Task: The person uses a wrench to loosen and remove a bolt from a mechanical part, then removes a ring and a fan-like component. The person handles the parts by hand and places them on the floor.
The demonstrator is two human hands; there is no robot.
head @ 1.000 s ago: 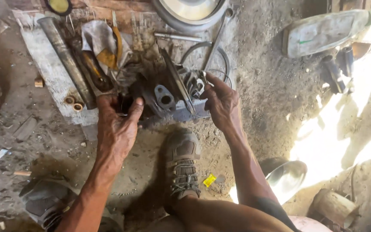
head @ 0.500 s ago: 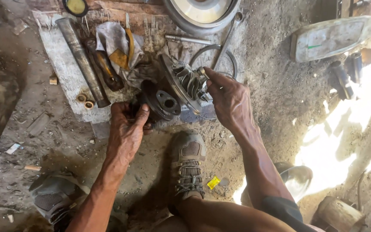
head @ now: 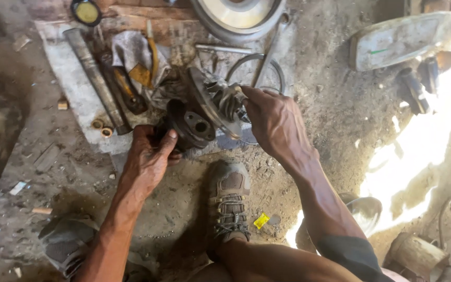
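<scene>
- Gripping the dark cast housing (head: 190, 125) from the near side, the left hand (head: 150, 156) is closed round its lower-left edge, thumb up against the greasy face, fingers tucked under and mostly hidden.
- Right hand (head: 275, 122) comes in from the right, fingers curled onto the finned metal part (head: 224, 99) at the top of the assy; fingertips pinch its right side (can't tell how much of it they wrap, the hand covers that bit).
- Housing sits on the dirt floor at the front edge of a pale sheet (head: 74, 89), tilted, w/ a round bore facing up toward the camera.
- Just behind it: a grey rag (head: 131, 52) w/ yellow-handled pliers (head: 152, 52) lying across it, and a wire ring (head: 267, 70) beside the finned part.
- Left of the rag a long steel tube (head: 97, 81) lies diagonally on the sheet; two small brass bushings (head: 102, 128) near its lower end.
- Top centre, a big round metal disc (head: 238, 15), partly out of frame.
- Near side: a worn brown boot (head: 229, 201) planted between the forearms, toe pointing at the housing, well apart from a yellow scrap (head: 261, 221) on the ground to its right.
</scene>
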